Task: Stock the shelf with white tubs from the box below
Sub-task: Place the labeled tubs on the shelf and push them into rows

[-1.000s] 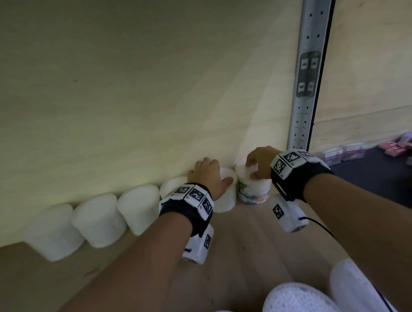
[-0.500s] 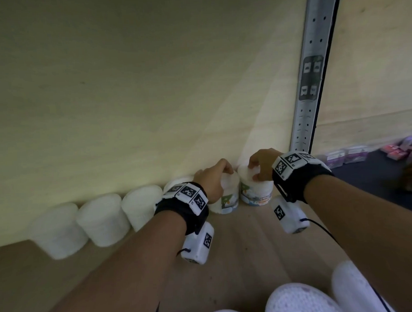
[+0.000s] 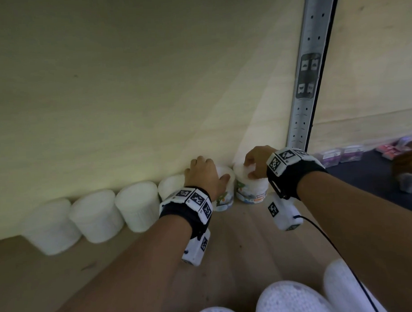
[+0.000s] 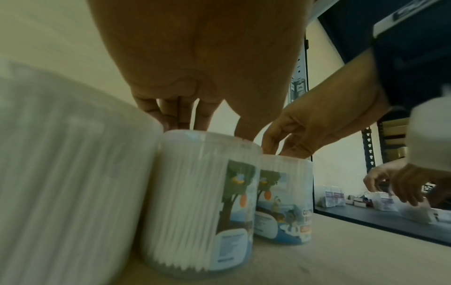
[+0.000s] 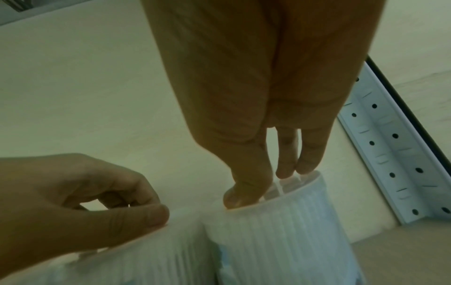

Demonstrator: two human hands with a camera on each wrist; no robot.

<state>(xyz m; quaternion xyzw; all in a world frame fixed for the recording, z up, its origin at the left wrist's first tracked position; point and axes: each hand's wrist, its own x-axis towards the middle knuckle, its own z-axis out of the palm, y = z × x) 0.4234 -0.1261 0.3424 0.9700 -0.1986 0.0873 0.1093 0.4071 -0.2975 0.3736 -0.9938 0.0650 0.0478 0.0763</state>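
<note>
Two white tubs with picture labels stand side by side against the back wall of the wooden shelf (image 3: 238, 243). My left hand (image 3: 212, 169) grips the left tub (image 3: 223, 199) from above, fingers behind the lid and thumb in front. My right hand (image 3: 250, 168) pinches the lid of the rightmost tub (image 3: 251, 191) the same way. In the left wrist view my left hand (image 4: 209, 129) sits on the nearer tub (image 4: 202, 192), beside the other tub (image 4: 283, 202). The right wrist view shows my right hand (image 5: 266, 185) on its tub (image 5: 280, 231).
Three more plain white tubs (image 3: 95, 215) line the wall to the left. A perforated metal upright (image 3: 307, 82) stands just right of the last tub. White tub tops (image 3: 291, 300) show at the bottom edge. Another person's hand (image 3: 408, 158) and small packs (image 3: 345, 153) are on the neighbouring shelf.
My left hand has twisted its tub so the picture label now faces the front. My right hand has stayed on the rightmost tub.
</note>
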